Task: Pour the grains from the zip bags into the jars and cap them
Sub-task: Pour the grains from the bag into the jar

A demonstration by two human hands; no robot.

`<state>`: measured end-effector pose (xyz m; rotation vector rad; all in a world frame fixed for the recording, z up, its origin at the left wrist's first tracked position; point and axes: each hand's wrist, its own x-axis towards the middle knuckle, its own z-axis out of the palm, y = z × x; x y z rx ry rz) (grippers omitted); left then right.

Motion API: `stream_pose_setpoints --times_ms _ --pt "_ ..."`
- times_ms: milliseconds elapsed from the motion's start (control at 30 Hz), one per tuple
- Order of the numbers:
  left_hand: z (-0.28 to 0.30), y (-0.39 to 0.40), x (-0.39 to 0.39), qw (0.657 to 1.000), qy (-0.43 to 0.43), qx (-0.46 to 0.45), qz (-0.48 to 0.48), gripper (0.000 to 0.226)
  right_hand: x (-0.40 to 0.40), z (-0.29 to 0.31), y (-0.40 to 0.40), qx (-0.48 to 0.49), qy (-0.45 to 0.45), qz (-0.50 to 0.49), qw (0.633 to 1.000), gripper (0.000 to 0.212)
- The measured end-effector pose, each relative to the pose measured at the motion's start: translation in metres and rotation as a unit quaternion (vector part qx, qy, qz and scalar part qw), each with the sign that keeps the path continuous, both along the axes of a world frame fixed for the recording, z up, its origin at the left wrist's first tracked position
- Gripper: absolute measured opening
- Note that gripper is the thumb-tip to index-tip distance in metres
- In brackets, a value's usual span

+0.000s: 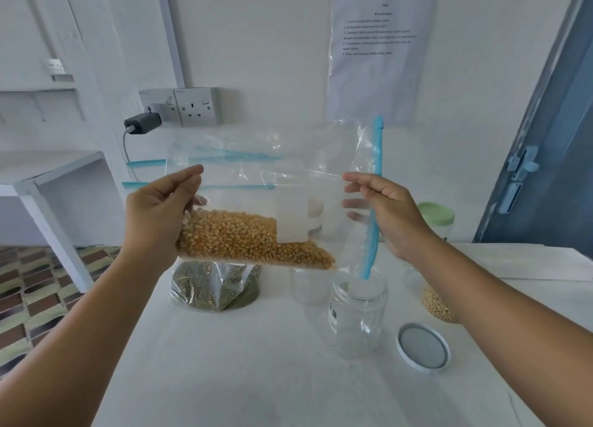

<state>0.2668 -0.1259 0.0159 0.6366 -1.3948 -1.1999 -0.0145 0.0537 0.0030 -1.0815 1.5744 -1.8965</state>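
Zip bag (256,231) of corn between both hands, left hand (154,221) pinching bottom corner; right hand (390,215) pinching zip edge

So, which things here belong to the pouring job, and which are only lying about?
For the job:
- corn bag, held by left hand and right hand
- open jar
- white lid
- green-grain bag

Lying about:
- wall socket
- charger
- paper notice

A single wide-angle view looks from the person's head, forward and down over a white tabletop (256,362), close to both hands. The fingers of the left hand (154,215) and right hand (391,215) sit mid-frame; beyond the fingertips rises a white wall (272,41).
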Motion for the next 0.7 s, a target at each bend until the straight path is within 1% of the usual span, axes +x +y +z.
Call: stream_pose_setpoints --times_ms 133,200,233,267,300,333,367,400,533,633,700 --pt "0.004 -0.001 -0.003 1.000 0.004 -0.009 0.002 0.020 0.001 -0.002 -0.001 0.005 -0.010 0.000 1.000 0.036" --pt "0.005 -0.001 -0.004 1.000 0.005 -0.014 -0.001 0.021 0.000 -0.002 -0.001 0.011 -0.021 0.033 0.999 0.027" --pt "0.006 -0.001 -0.004 1.000 0.005 -0.016 -0.002 0.022 0.000 -0.002 -0.001 0.018 -0.013 0.055 0.998 0.032" --pt "0.006 0.000 -0.005 1.000 0.007 -0.017 -0.003 0.022 -0.001 -0.003 0.001 0.029 0.020 0.069 0.997 0.048" --pt "0.006 0.000 -0.005 1.000 0.009 -0.018 -0.004 0.023 -0.003 -0.005 0.002 0.046 0.075 0.077 0.993 0.068" --pt "0.007 0.000 -0.005 1.000 0.013 -0.016 -0.005 0.023 -0.005 -0.006 0.002 0.068 0.136 0.078 0.985 0.083" --pt "0.007 0.000 -0.005 1.000 0.015 -0.011 -0.004 0.022 -0.006 -0.007 0.002 0.084 0.180 0.082 0.977 0.091" --pt "0.008 -0.001 -0.004 1.000 0.016 -0.005 -0.004 0.021 -0.007 -0.008 0.003 0.094 0.205 0.090 0.970 0.094" --pt "0.008 -0.005 -0.001 1.000 0.011 0.008 -0.001 0.018 -0.014 -0.012 0.006 0.114 0.254 0.117 0.953 0.087" --pt "0.008 -0.009 0.000 1.000 0.008 0.016 0.004 0.018 -0.015 -0.014 0.009 0.138 0.285 0.112 0.942 0.085" --pt "0.007 -0.010 -0.001 1.000 0.008 0.021 0.007 0.018 -0.015 -0.015 0.009 0.141 0.288 0.099 0.942 0.085"
